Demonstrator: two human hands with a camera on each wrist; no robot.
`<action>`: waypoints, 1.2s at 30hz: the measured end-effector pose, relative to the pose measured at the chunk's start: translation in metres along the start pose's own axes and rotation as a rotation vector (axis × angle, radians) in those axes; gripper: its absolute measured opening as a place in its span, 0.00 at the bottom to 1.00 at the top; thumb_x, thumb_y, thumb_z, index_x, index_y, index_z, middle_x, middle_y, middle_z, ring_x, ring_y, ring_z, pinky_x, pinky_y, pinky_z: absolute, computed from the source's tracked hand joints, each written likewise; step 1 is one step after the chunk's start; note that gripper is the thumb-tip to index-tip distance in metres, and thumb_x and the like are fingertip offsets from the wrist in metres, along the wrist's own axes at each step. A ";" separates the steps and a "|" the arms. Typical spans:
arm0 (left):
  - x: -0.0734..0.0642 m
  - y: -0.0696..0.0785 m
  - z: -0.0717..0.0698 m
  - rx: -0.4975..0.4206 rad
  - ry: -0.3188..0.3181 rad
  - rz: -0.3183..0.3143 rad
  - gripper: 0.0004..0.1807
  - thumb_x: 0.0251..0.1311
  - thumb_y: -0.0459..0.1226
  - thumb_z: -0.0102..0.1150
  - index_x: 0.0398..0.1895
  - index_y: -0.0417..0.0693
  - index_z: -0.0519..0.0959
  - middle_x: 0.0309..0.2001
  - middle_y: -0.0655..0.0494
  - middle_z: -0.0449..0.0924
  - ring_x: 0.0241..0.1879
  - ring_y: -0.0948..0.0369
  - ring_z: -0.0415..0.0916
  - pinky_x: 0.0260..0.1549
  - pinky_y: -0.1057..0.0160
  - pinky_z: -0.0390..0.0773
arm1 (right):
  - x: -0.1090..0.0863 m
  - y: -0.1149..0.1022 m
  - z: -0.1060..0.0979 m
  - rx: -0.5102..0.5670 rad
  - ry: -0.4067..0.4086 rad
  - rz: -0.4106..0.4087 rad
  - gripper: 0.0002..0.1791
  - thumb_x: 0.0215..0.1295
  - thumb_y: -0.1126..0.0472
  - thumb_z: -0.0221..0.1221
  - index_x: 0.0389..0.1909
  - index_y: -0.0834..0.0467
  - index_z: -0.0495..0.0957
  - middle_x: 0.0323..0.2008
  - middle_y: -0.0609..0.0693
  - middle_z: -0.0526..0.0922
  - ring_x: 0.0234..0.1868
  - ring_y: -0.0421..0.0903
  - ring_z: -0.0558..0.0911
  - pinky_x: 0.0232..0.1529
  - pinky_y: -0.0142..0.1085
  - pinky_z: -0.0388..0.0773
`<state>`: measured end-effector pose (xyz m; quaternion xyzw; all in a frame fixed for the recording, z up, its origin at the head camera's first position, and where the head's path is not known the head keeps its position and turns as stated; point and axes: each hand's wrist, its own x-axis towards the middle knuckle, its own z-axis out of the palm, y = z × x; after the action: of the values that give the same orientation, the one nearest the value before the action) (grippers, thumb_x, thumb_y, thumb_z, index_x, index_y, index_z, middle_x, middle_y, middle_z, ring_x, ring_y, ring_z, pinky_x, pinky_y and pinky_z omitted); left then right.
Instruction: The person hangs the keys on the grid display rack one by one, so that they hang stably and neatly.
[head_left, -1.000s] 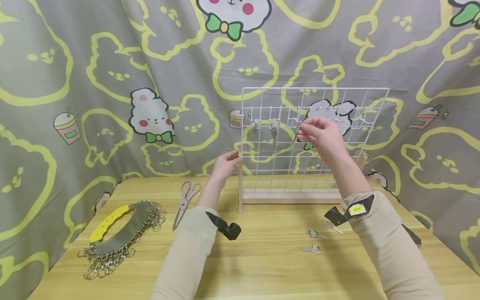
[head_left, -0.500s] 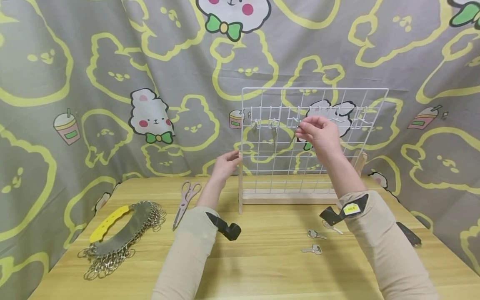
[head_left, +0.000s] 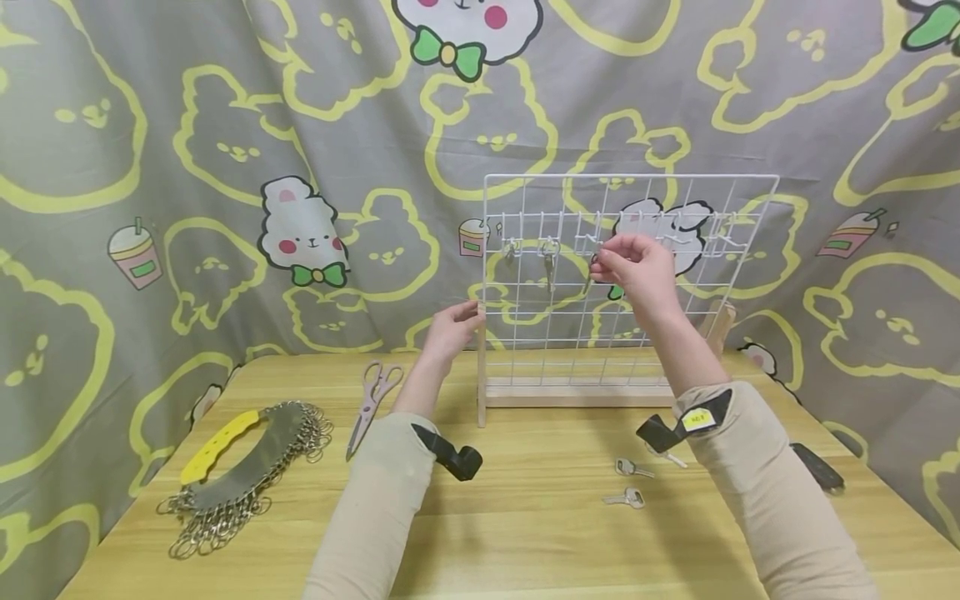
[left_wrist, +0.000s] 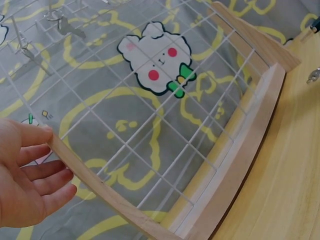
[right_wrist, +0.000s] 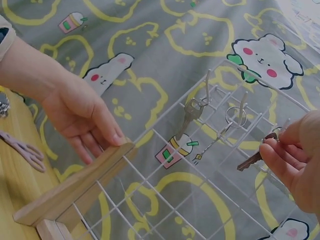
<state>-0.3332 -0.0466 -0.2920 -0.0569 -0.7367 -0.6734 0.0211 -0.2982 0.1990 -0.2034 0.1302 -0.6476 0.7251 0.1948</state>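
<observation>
A white wire grid rack (head_left: 630, 176) stands upright on a wooden base. My left hand (head_left: 450, 329) is at its left side, thumb tip on the top end of the wooden upright (left_wrist: 92, 187), the other fingers loosely extended beside it. With thumb and fingertips, my right hand (head_left: 645, 271) pinches a key (right_wrist: 249, 161) close to a hook on the grid; the key's head is partly hidden by the fingers. To the left of it, one key (right_wrist: 190, 117) hangs from a hook by a ring. Another key (right_wrist: 212, 145), seen nearly edge-on, hangs from the neighbouring hook.
Loose keys (head_left: 624, 498) lie on the table in front of the rack, one partly behind the right wrist strap. Scissors (head_left: 367, 408) lie left of the left forearm. Farther left is a curved grey plate (head_left: 262, 458) with a yellow handle and many rings. A black object (head_left: 817, 468) lies right.
My right hand has shifted slightly left at the hook, still pinching the key, and its forearm has swung a little left. The left hand stays at the upright.
</observation>
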 end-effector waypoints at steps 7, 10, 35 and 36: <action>0.000 0.000 0.000 -0.001 -0.004 0.001 0.24 0.63 0.36 0.55 0.63 0.42 0.68 0.59 0.47 0.71 0.58 0.52 0.67 0.57 0.55 0.68 | -0.003 0.004 -0.006 -0.055 -0.011 0.000 0.02 0.60 0.75 0.56 0.32 0.67 0.74 0.24 0.49 0.77 0.24 0.39 0.81 0.31 0.28 0.81; 0.000 -0.001 0.001 -0.001 -0.001 0.001 0.24 0.63 0.36 0.55 0.63 0.42 0.68 0.59 0.47 0.71 0.58 0.52 0.67 0.57 0.55 0.69 | -0.005 0.008 -0.011 -0.053 -0.019 0.018 0.03 0.60 0.75 0.55 0.34 0.69 0.72 0.24 0.48 0.77 0.24 0.39 0.81 0.32 0.28 0.81; 0.001 0.001 0.000 0.010 -0.001 -0.011 0.25 0.63 0.36 0.54 0.64 0.43 0.67 0.60 0.47 0.70 0.59 0.52 0.67 0.58 0.57 0.68 | -0.072 0.078 -0.098 -0.223 -0.132 0.222 0.08 0.63 0.69 0.56 0.39 0.70 0.70 0.28 0.46 0.78 0.30 0.38 0.81 0.37 0.30 0.80; 0.001 0.001 0.000 0.012 -0.001 -0.012 0.25 0.63 0.37 0.55 0.64 0.43 0.67 0.59 0.47 0.70 0.59 0.52 0.67 0.58 0.58 0.68 | -0.076 0.081 -0.102 -0.247 -0.137 0.226 0.08 0.63 0.69 0.56 0.39 0.70 0.70 0.28 0.45 0.78 0.30 0.37 0.81 0.37 0.29 0.80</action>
<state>-0.3338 -0.0461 -0.2906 -0.0525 -0.7412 -0.6690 0.0169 -0.2605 0.2843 -0.3221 0.0808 -0.7540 0.6468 0.0819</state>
